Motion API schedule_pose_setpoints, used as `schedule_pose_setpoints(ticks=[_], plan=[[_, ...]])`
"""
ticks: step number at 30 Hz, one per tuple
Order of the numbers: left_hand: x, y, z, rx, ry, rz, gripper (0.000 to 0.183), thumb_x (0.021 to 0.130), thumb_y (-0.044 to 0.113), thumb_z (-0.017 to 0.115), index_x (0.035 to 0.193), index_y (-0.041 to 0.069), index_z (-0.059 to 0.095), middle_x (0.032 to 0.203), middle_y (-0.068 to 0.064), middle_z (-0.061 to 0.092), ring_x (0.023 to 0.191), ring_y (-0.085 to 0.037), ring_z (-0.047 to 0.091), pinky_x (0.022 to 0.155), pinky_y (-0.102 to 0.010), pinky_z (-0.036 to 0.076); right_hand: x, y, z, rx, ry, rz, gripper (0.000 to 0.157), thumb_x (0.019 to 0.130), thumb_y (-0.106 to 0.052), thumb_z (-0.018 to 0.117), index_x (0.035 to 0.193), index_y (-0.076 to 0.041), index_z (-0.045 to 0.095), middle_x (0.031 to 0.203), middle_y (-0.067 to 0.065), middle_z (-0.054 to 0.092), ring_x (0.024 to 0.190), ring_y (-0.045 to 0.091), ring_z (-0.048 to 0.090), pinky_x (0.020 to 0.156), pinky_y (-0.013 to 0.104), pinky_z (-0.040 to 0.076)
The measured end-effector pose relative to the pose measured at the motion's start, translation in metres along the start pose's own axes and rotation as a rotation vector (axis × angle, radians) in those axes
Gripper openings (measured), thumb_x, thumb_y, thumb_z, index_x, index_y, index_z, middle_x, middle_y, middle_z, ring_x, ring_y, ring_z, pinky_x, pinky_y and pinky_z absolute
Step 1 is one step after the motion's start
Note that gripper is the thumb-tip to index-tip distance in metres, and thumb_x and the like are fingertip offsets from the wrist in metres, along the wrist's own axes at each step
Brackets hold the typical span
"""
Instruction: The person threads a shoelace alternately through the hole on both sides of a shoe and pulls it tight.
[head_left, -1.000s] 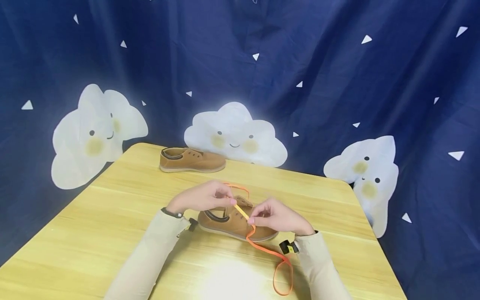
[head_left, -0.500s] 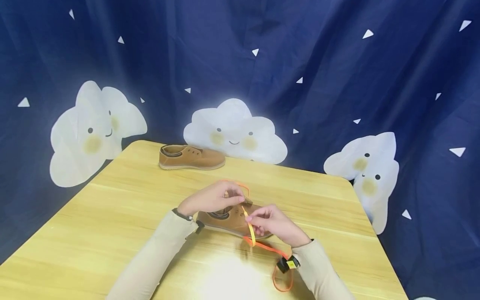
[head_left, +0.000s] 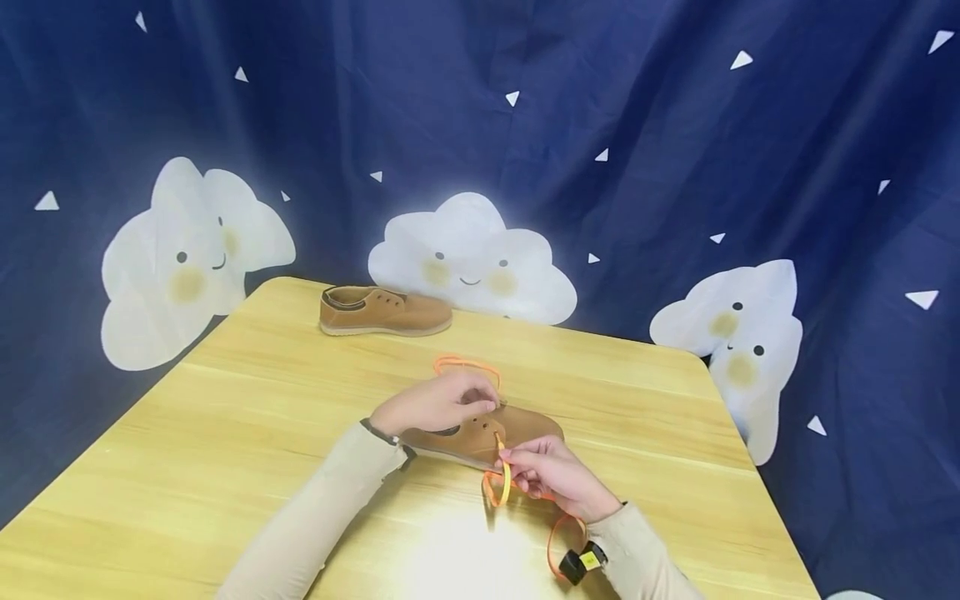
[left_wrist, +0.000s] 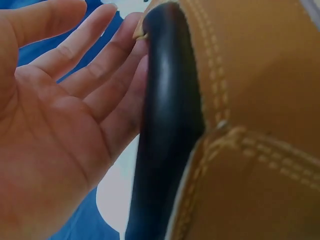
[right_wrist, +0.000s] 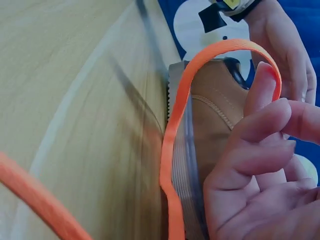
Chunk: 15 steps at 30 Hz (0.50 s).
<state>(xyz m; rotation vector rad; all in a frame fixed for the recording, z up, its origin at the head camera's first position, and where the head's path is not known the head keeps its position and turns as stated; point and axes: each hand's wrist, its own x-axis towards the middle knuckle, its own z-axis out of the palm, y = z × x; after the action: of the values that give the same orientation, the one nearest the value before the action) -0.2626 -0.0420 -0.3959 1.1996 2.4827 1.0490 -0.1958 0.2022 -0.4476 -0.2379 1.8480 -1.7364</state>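
A brown low shoe (head_left: 536, 425) with a dark collar lies on the table, toe to the right. My right hand (head_left: 558, 475) pinches a flat orange shoelace (head_left: 506, 487) between thumb and fingers, beside the near eyelet row. From the pinch the lace runs up to an eyelet; in the right wrist view, an orange loop (right_wrist: 220, 47) arches down along the sole. My left hand (head_left: 438, 408) covers the shoe's opening, fingertips by the tongue. Seen from the left wrist, its fingers (left_wrist: 95, 67) are spread and loosely bent, some hidden behind the black padded collar (left_wrist: 172, 85).
A matching brown shoe (head_left: 397, 315), with no lace in its visible eyelets, stands at the back of the wooden table (head_left: 187, 467). More orange lace (head_left: 465, 362) curves out behind the left hand. A blue curtain (head_left: 637, 108) with clouds hangs beyond the table's edge.
A second ago both hands held the lace stretched between them. My left hand has let go and shifted right over the shoe; my right has drawn lower, and the lace now meets an eyelet.
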Motion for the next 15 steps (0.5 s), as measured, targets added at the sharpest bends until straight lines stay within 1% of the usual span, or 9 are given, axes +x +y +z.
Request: schedule_pose_setpoints(ticks=[3, 7, 10, 15], plan=[[0.001, 0.001, 0.003, 0.005, -0.014, -0.023, 0.025, 0.107, 0.021, 0.055, 0.121, 0.007, 0.071, 0.115, -0.004, 0.074, 0.097, -0.011, 0.065, 0.09, -0.03, 0.054, 0.003, 0.002, 0.0, 0.019, -0.008, 0.0, 0.025, 0.1, -0.027, 0.067, 0.093, -0.006, 0.078, 0.061, -0.01, 0.063, 0.052, 0.002, 0.047, 0.048, 0.016, 0.034], [0.002, 0.0, 0.008, -0.002, -0.036, -0.023, 0.026, 0.107, 0.019, 0.054, 0.123, 0.007, 0.071, 0.115, -0.005, 0.074, 0.095, -0.009, 0.064, 0.088, -0.027, 0.054, 0.006, 0.003, 0.001, 0.044, -0.007, 0.013, 0.026, 0.101, -0.028, 0.065, 0.096, -0.006, 0.078, 0.07, -0.008, 0.072, 0.053, 0.001, 0.051, 0.046, 0.015, 0.033], [0.003, 0.0, 0.011, -0.002, -0.055, -0.026, 0.027, 0.108, 0.019, 0.053, 0.125, 0.007, 0.07, 0.117, -0.004, 0.074, 0.095, -0.008, 0.066, 0.086, -0.026, 0.055, 0.008, 0.003, 0.004, 0.05, 0.01, 0.034, 0.026, 0.101, -0.029, 0.065, 0.097, -0.005, 0.076, 0.075, -0.006, 0.076, 0.054, 0.0, 0.054, 0.045, 0.014, 0.033], [0.005, -0.003, 0.014, 0.011, -0.071, -0.033, 0.028, 0.109, 0.023, 0.051, 0.126, 0.012, 0.07, 0.121, 0.0, 0.074, 0.101, -0.009, 0.069, 0.089, -0.029, 0.056, 0.01, 0.003, 0.007, 0.054, 0.053, 0.049, 0.025, 0.1, -0.029, 0.066, 0.096, -0.006, 0.075, 0.076, -0.005, 0.077, 0.054, 0.0, 0.058, 0.044, 0.014, 0.034]])
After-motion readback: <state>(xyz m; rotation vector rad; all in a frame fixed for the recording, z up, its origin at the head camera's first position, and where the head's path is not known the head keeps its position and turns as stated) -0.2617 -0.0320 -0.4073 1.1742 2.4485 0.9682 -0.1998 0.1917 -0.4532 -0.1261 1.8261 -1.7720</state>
